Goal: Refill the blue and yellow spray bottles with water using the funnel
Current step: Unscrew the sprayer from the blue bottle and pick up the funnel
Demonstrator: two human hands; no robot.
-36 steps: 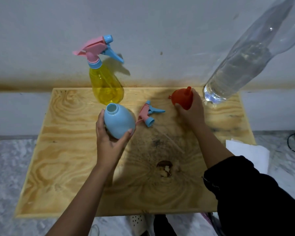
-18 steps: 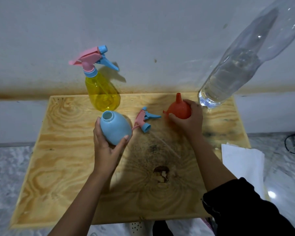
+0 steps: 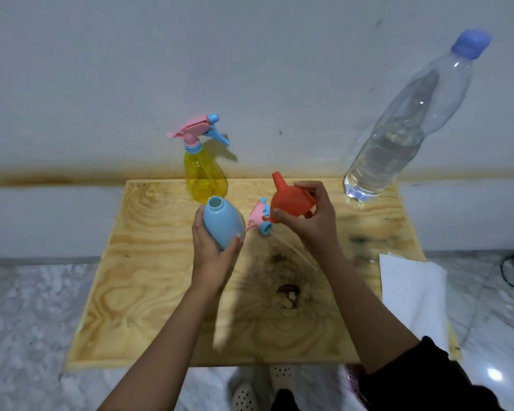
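Funnel (image 3: 291,200) in right hand (image 3: 312,221), above table (image 3: 149,277)

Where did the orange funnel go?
The funnel is in the right hand, held up over the middle of the wooden board. It is just right of the blue bottle, spout pointing up.

Blue spray bottle (image 3: 222,225): opaque pale blue. Yellow spray bottle (image 3: 205,179): translucent yellow body, pink trigger head, blue nozzle, lever and collar. Loose spray head (image 3: 260,216): same pink and blue. Funnel (image 3: 291,197): orange-red. Water bottle (image 3: 404,129): clear plastic, blue cap. Plywood board (image 3: 149,277): pale yellow, swirling brown grain, dark stains near centre. Wall (image 3: 101,69): grey-white with rusty orange streak along the base. Floor (image 3: 27,307): grey-white marbled. Paper sheet (image 3: 413,289): white. Sleeve (image 3: 422,378): black.
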